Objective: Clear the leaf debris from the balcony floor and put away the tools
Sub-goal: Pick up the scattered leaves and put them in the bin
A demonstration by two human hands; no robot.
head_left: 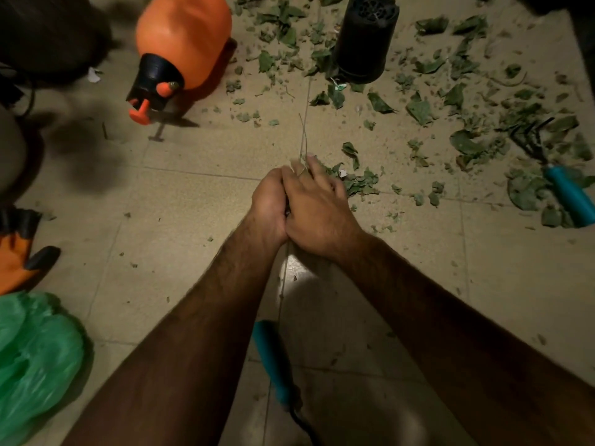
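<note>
Green leaf debris lies scattered over the beige tiled floor, thickest at the upper right. My left hand and my right hand are pressed together at the centre, fingers curled around a small bunch of leaves and thin stems that stick up past the fingertips. A small leaf pile lies just right of my right hand. A hand rake with a blue handle lies among the leaves at the right edge. Another blue-handled tool lies on the floor below my forearms.
An orange pressure sprayer lies tipped over at the upper left. A black plastic pot lies on its side at the top centre. A green plastic bag sits at the lower left, with an orange and black object above it.
</note>
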